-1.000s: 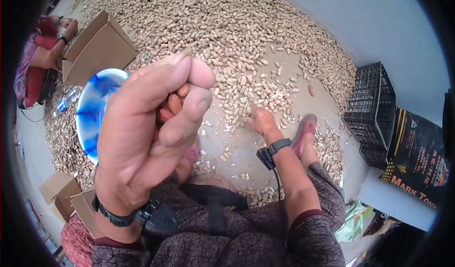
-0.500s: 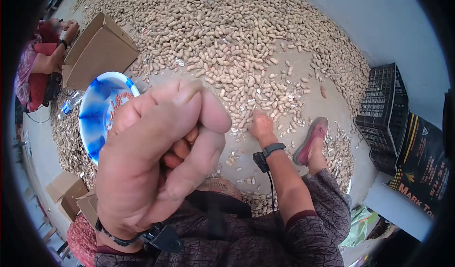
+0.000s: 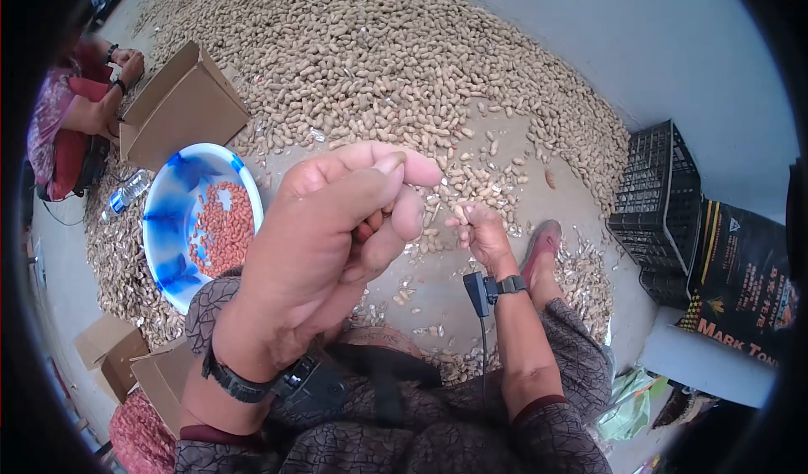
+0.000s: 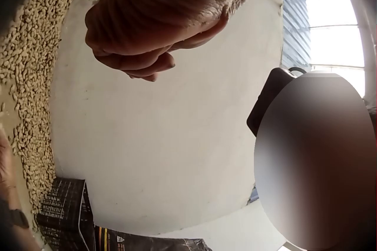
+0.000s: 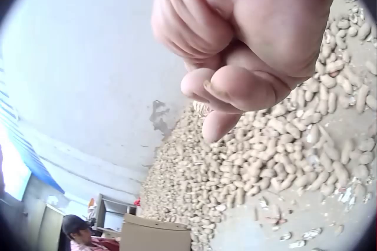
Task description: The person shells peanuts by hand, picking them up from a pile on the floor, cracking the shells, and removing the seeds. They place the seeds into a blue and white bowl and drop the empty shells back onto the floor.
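Observation:
My left hand (image 3: 316, 238) is raised in front of me, its fingers curled around several reddish shelled peanut kernels (image 3: 369, 226). Thumb and forefinger meet at the tip above them. Lower and to the right, my right hand (image 3: 488, 240) pinches an unshelled peanut (image 3: 459, 213) just over the near edge of the peanut pile (image 3: 353, 61). In the right wrist view the curled fingers (image 5: 247, 89) hide most of that peanut. A blue and white basin (image 3: 153, 251) stands left of my left hand, with many shelled kernels (image 3: 225, 234) inside.
An open cardboard box (image 3: 189, 108) stands beyond the basin, near another person (image 3: 76, 120). A plastic bottle (image 3: 128, 191) lies beside the basin. Black crates (image 3: 656, 192) and a black printed bag (image 3: 745, 280) stand by the wall at right. Broken shells litter the floor near my shoe (image 3: 543, 247).
My right hand has come up from the pile's edge with a peanut between its fingers. The left hand has shifted right, still holding its kernels, and more of the basin shows.

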`<state>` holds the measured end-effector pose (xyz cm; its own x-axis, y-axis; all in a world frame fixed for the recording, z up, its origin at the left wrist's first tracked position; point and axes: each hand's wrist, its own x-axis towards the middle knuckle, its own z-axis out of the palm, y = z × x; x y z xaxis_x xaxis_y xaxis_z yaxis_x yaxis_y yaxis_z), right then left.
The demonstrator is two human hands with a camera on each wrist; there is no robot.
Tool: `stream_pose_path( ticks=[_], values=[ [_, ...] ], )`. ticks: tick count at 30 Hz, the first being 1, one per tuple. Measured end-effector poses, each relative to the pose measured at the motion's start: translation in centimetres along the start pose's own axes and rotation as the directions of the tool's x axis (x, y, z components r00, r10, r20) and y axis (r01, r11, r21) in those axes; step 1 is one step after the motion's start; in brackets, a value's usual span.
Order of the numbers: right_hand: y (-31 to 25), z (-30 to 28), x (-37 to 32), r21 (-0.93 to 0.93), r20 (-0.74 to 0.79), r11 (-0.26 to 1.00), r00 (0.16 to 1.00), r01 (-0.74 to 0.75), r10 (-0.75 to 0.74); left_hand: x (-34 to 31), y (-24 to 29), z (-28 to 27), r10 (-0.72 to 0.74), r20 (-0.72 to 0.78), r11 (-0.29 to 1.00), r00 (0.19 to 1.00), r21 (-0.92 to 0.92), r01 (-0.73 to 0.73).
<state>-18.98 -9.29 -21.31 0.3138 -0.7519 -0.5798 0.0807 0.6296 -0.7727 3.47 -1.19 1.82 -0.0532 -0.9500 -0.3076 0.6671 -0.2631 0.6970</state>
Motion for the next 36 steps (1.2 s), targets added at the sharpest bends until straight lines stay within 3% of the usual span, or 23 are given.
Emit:
stream_pose_path(
  ticks=[5, 10, 13, 14, 18, 20, 21, 23, 25, 27, 29, 36],
  values=[
    [-8.9, 5.1, -5.8, 0.147, 0.209, 0.950, 0.931, 0.274, -0.300, 0.9, -2.5, -0.2, 0.033, 0.014, 0.991, 0.999, 0.127, -0.035],
    [-13.1, 9.3, -11.0, 0.129, 0.270, 0.910, 0.869, 0.395, -0.416, 0.7, -4.0, 0.7, -0.017, 0.032, 0.980, 0.999, 0.198, 0.010],
    [-13.9, 10.8, -13.2, 0.056, 0.278, 0.887, 0.846, 0.459, -0.456, 0.8, -4.3, 1.4, 0.071, 0.113, 0.972, 0.991, 0.214, -0.094],
    [-13.9, 11.0, -13.6, 0.008, 0.300, 0.882, 0.841, 0.471, -0.451, 0.4, -4.0, 1.6, 0.108, 0.187, 0.971, 0.976, 0.190, -0.143],
    [-13.7, 11.1, -14.7, -0.123, 0.285, 0.884, 0.869, 0.451, -0.404, -0.3, -3.5, 1.8, 0.135, 0.239, 0.976, 0.962, 0.133, -0.170],
    [-13.3, 10.8, -15.1, -0.132, 0.284, 0.894, 0.880, 0.428, -0.380, -0.1, -3.8, 1.4, 0.216, 0.163, 0.885, 0.963, 0.383, -0.264],
    [-13.2, 10.6, -15.1, -0.138, 0.281, 0.908, 0.895, 0.395, -0.346, 0.0, -3.9, 1.2, 0.219, 0.163, 0.885, 0.962, 0.381, -0.266],
    [-13.2, 10.5, -15.2, -0.125, 0.317, 0.914, 0.888, 0.386, -0.332, -0.1, -4.3, 0.8, 0.398, 0.289, 0.505, 0.871, 0.723, -0.471],
    [-13.1, 10.8, -15.2, -0.329, 0.364, 0.862, 0.894, 0.386, -0.261, -0.5, -4.4, 1.5, 0.392, 0.329, 0.498, 0.859, 0.710, -0.499],
    [-12.9, 10.7, -14.8, -0.303, 0.389, 0.874, 0.886, 0.381, -0.251, -0.6, -4.3, 1.7, 0.389, 0.366, 0.488, 0.846, 0.697, -0.526],
    [-13.1, 10.8, -14.8, -0.190, 0.407, 0.910, 0.873, 0.367, -0.268, -0.5, -4.0, 1.3, 0.274, 0.290, 0.581, 0.917, 0.710, -0.398],
    [-12.9, 10.5, -14.4, -0.048, 0.392, 0.942, 0.874, 0.331, -0.288, 0.0, -4.7, 0.8, 0.342, 0.328, 0.548, 0.881, 0.692, -0.471]
  ],
)
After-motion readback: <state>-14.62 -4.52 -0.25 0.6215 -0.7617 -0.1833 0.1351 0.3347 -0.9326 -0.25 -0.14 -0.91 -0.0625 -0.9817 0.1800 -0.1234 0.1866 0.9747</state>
